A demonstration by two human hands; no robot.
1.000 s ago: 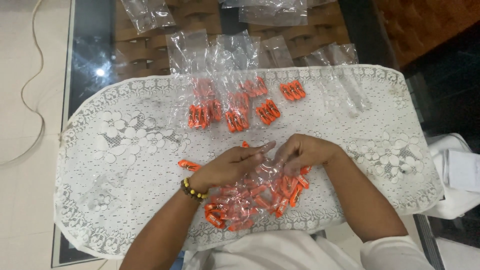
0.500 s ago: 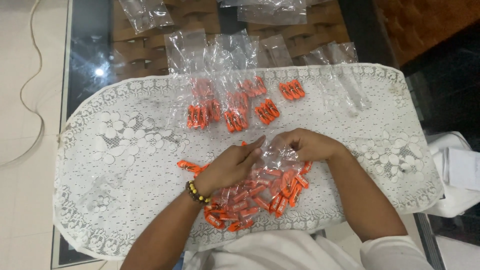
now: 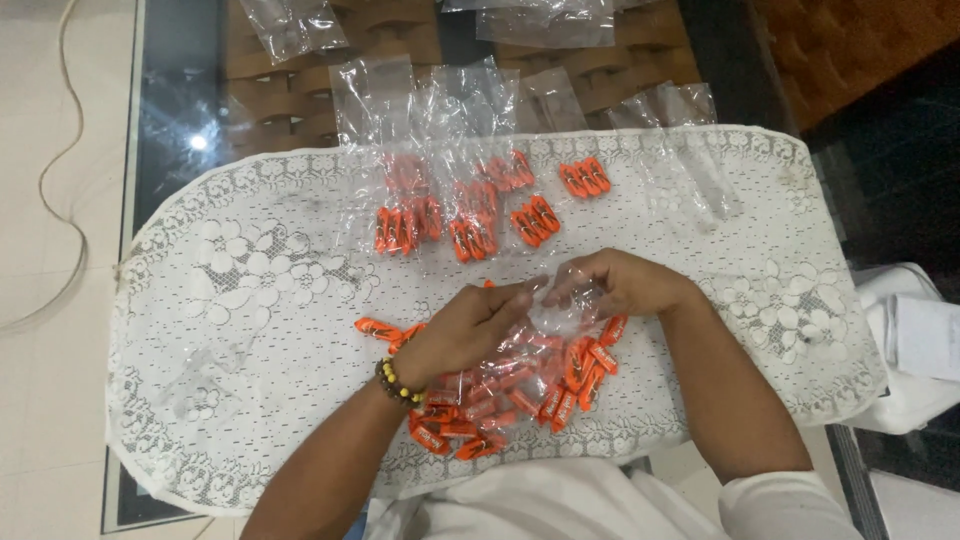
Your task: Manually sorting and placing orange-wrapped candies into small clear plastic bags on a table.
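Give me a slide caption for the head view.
Two hands hold a clear bag over orange candies.

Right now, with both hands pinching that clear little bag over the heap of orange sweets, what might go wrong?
1. The clear bag, held between the left hand and right hand, is thin and might slip or tear.
2. The orange sweets lie heaped close to the near edge of the lace cloth; a nudge could push some off.
3. The filled bags lie crowded, so counts could get mixed.

Dark glass-topped desk [image 3: 170, 110] carries white lace cloth [image 3: 250, 300]; on cloth: heap of small orange packets [image 3: 520, 385], beyond heap clear plastic bags [image 3: 440, 150].
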